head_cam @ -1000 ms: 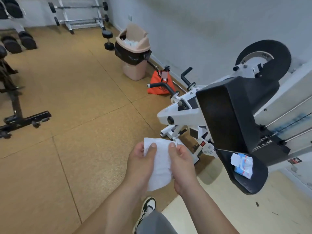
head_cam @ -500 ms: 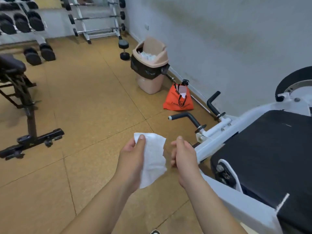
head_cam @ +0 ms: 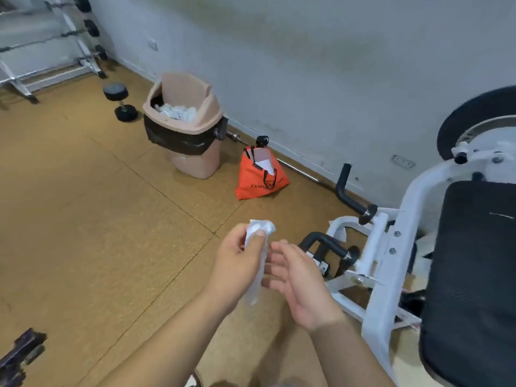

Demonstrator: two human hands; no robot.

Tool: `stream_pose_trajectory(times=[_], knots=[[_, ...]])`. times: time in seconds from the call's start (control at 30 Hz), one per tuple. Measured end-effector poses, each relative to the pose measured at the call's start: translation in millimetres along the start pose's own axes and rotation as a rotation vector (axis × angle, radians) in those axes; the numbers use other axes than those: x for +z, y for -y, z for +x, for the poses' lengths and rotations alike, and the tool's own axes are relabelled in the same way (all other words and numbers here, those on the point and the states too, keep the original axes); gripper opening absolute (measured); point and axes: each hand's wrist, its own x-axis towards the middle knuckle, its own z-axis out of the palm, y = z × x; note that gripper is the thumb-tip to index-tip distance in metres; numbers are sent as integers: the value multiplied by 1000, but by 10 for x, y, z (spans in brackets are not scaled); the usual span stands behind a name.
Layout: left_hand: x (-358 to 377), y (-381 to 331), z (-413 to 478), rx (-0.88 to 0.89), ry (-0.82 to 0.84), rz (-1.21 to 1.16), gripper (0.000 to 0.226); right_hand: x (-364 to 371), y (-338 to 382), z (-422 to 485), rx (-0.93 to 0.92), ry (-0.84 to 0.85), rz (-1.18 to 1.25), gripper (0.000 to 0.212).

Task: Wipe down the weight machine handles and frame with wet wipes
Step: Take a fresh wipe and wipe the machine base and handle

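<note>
My left hand (head_cam: 237,263) pinches a white wet wipe (head_cam: 258,255), bunched at the top and hanging down in a narrow strip. My right hand (head_cam: 300,283) is beside it with fingers spread, touching or nearly touching the hanging wipe. The weight machine's white frame (head_cam: 391,247) stands at the right, with a black padded seat (head_cam: 474,275). One black handle (head_cam: 324,241) lies just right of my right hand. A second black handle (head_cam: 346,191) points up near the wall.
A pink trash bin (head_cam: 187,127) with a black liner holds crumpled white wipes by the wall. An orange bag (head_cam: 258,177) sits right of it. A dumbbell (head_cam: 120,101) and a rack (head_cam: 50,51) are at the far left. Black equipment (head_cam: 19,356) shows at the lower left.
The wipe has been gathered from a spread sheet into a bunched strip in my left hand. My right hand let go and opened. The view shifted toward the bin and machine handles.
</note>
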Motion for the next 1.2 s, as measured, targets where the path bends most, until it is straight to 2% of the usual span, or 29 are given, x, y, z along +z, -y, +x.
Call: stream_pose_trajectory(times=[0.1, 0.27, 0.57, 0.7, 0.8, 0.87, 0.93, 1.0, 1.07, 1.13, 1.2], knots=[[84, -289, 523, 21, 182, 71, 21, 67, 333, 327, -11, -80, 137, 34], [562, -478, 1258, 67, 406, 173, 18, -157, 689, 944, 92, -248, 292, 48], [1394, -212, 2610, 27, 586, 327, 29, -519, 827, 2365, 137, -525, 563, 49], [1559, -122, 3164, 56, 736, 430, 32, -438, 792, 2891, 118, -624, 650, 55], [1647, -10, 3646, 84, 886, 472, 44, -439, 799, 3344, 113, -706, 685, 65], [1718, 126, 3973, 107, 992, 511, 37, -484, 781, 3637, 117, -756, 716, 73], [1792, 288, 4283, 137, 1098, 547, 38, -547, 689, 3938, 136, -816, 749, 62], [1875, 477, 4559, 94, 1207, 574, 40, -607, 540, 4210, 172, -907, 714, 31], [1950, 740, 4813, 94, 1220, 613, 44, -677, 359, 4478, 227, -973, 698, 26], [2022, 1114, 5109, 4, 1126, 638, 49, -768, 88, 4770, 286, -1019, 732, 29], [2112, 1512, 5358, -5, 1030, 693, 44, -854, -284, 5062, 296, -1038, 804, 30]])
